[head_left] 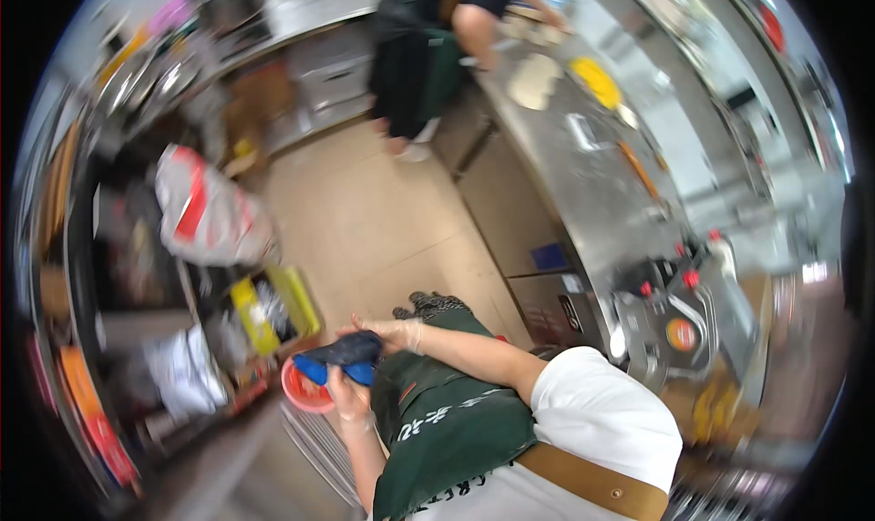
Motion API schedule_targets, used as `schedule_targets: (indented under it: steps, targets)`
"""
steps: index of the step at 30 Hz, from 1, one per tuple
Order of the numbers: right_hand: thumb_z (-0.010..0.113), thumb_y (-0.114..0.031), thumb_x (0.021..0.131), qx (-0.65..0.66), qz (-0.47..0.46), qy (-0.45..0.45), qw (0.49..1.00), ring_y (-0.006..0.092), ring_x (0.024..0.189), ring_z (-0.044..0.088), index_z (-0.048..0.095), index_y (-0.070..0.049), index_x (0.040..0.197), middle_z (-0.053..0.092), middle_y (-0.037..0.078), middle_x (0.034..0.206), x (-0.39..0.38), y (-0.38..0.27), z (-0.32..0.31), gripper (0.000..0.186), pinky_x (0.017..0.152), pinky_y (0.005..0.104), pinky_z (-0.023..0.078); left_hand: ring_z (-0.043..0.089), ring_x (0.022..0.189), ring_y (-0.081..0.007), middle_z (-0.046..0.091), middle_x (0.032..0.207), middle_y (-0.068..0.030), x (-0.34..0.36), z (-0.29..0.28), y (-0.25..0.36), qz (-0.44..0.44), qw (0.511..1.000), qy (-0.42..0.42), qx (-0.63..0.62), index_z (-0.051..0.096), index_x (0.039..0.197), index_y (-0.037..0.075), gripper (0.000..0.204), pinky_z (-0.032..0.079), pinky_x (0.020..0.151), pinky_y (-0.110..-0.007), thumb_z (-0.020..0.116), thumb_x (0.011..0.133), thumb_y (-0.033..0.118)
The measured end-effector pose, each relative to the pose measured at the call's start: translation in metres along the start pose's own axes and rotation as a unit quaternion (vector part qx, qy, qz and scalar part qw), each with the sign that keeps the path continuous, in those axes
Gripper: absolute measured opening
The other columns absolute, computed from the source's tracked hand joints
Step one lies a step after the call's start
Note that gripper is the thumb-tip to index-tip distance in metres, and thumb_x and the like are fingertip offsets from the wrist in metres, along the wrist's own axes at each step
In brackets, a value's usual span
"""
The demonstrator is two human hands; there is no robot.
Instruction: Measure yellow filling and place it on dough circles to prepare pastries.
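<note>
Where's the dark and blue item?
Head view, lower left of centre: the item is between left hand and right hand, beside the round pinkish-red tub.

A white short sleeve (606, 412) is seen toward four o'clock; at five, a brown strap (579, 481) is fitted with a round metal stud (617, 493). Toward six, the dark green apron (474, 439) is marked with white lettering (436, 419). Thin clear gloves (415, 335) are worn on both the right hand (392, 335) and left hand (347, 395).
</note>
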State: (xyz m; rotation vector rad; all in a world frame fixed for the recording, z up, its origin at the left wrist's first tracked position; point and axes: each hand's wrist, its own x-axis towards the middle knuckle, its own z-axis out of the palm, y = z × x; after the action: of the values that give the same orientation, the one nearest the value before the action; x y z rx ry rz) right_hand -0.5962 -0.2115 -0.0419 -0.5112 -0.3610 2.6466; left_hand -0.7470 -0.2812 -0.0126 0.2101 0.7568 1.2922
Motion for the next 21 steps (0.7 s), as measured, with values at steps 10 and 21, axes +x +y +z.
schedule_targets:
  steps: [10,21]
  targets:
    - [0.057,-0.009,0.087,-0.172,-0.308,0.403,0.845,0.0161,0.095,0.064,0.065,-0.002,0.111,0.067,0.01,0.105,-0.247,-0.083,-0.076,0.027,0.078,0.033,0.053,0.049,0.124,-0.0321,0.046,0.134,-0.0201,0.174,0.131,-0.094,-0.295,0.944,-0.064,0.13,0.039,0.136,-0.003,0.052,0.041,0.108,-0.042,0.057,0.094,0.021]
    - [0.067,-0.034,0.083,-0.269,0.043,0.934,0.233,0.0367,0.14,0.029,0.051,0.001,0.134,0.033,0.021,0.15,-0.562,-0.139,-0.253,0.063,0.113,0.0441,0.029,0.053,0.114,-0.0259,0.055,0.124,-0.014,0.232,0.193,-0.213,-0.347,0.89,0.007,0.295,0.046,0.133,0.0,0.054,0.041,0.102,-0.039,0.058,0.095,0.036]
